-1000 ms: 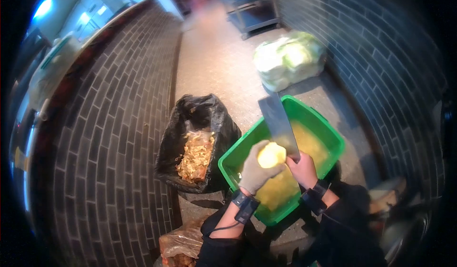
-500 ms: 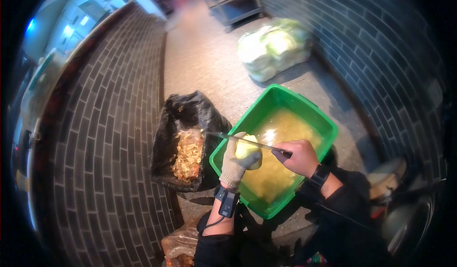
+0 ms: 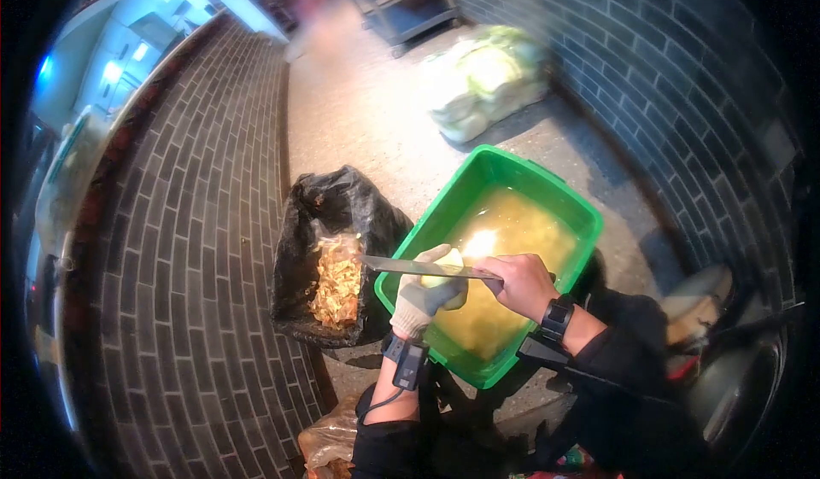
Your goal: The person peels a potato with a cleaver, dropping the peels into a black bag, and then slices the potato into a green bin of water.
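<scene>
My left hand (image 3: 420, 298), in a pale glove, wraps round a peeled, pale yellow potato (image 3: 441, 281) above the left side of a green tub (image 3: 584, 213). In my right hand (image 3: 523, 284) is the handle of a long knife (image 3: 410, 265). Its blade points left and lies across the upper part of the potato. Cloudy yellowish water with pale pieces in it fills the tub's bottom. Left of the tub, a container lined with a black bag (image 3: 380, 214) holds a heap of peelings (image 3: 337, 283).
A wrapped bundle of pale green cabbages (image 3: 487, 82) sits on the floor beyond the tub. Brick walls (image 3: 188, 214) run along both sides. A dark metal rack (image 3: 408, 9) stands at the far end. A clear plastic bag (image 3: 331, 436) lies at the bottom, by my left forearm.
The knife's blade has turned nearly level and its flat side shows more. My right hand has shifted slightly left and down. The potato has turned a little in my left hand.
</scene>
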{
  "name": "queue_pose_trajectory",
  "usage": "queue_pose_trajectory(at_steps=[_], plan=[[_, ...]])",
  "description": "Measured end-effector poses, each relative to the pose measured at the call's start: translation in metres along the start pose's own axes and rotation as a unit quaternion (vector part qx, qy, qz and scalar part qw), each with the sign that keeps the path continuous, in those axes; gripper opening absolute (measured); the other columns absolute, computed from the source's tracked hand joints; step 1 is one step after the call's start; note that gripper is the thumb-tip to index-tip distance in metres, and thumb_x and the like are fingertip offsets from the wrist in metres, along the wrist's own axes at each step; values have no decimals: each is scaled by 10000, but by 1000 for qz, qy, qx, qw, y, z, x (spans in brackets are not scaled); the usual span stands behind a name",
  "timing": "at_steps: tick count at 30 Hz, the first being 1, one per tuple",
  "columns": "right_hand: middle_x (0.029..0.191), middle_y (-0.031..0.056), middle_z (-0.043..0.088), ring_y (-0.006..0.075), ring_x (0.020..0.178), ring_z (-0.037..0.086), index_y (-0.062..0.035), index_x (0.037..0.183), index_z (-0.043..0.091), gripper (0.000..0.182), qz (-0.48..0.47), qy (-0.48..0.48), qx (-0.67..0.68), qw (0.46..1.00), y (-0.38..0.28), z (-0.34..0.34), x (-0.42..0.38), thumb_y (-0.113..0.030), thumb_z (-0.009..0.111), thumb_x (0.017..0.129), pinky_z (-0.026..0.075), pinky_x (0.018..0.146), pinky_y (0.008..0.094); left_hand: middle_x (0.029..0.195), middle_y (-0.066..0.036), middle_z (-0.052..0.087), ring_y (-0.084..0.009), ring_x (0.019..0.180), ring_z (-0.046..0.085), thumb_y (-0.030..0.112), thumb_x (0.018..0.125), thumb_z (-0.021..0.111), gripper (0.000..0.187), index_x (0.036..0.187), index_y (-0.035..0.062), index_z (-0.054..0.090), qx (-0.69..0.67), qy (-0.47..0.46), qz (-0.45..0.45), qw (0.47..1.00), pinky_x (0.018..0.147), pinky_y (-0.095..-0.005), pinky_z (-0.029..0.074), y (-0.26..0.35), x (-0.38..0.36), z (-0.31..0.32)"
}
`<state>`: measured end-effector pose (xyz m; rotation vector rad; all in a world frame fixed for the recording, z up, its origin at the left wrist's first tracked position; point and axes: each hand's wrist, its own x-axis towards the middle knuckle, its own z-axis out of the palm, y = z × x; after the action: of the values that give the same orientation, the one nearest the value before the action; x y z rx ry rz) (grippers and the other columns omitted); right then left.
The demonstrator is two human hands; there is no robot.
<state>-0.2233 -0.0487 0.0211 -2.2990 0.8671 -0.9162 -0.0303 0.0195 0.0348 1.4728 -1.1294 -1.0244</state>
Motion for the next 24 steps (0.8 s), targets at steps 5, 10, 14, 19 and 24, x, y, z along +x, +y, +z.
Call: queue_pose_trajectory(at_steps=[5, 10, 14, 19, 24], plan=[[793, 107, 687, 302, 689, 663, -116, 908, 701, 98, -10, 14, 16, 1000, -6, -5, 3, -121, 664, 817, 524, 595, 400, 1127, -85, 650, -162, 1014, 623, 108, 724, 824, 643, 1293, 4, 543, -124, -13, -72, 990, 897, -305, 509, 1, -1, 0], [779, 117, 678, 304, 685, 659, -113, 905, 706, 101, 24, 8, -10, 1000, 0, 8, -4, -115, 662, 814, 521, 598, 404, 1110, -82, 658, -153, 979, 630, 105, 728, 828, 626, 1282, -2, 556, -69, 27, -88, 993, 856, -289, 524, -3, -1, 11], [777, 118, 676, 310, 689, 657, -117, 908, 706, 111, 45, 10, -9, 999, -3, 6, -3, -109, 663, 806, 521, 601, 408, 1094, -79, 662, -146, 947, 635, 102, 737, 822, 584, 1259, -2, 581, -98, 47, -86, 990, 835, -282, 530, -5, 0, 15], [705, 128, 656, 326, 656, 650, -156, 910, 687, 87, 79, 28, 2, 996, -8, 18, -9, -157, 630, 844, 516, 599, 430, 1095, -71, 662, -140, 944, 629, 82, 750, 799, 536, 1243, 9, 600, -33, 108, -97, 989, 833, -278, 521, -13, 0, 30], [753, 160, 654, 359, 700, 641, -100, 949, 662, 121, 158, 45, -15, 986, -12, 29, -7, -134, 635, 836, 502, 610, 455, 1090, -102, 661, -169, 948, 625, 167, 761, 789, 541, 1237, -6, 597, -39, 199, -72, 977, 840, -291, 512, -21, 1, 48]])
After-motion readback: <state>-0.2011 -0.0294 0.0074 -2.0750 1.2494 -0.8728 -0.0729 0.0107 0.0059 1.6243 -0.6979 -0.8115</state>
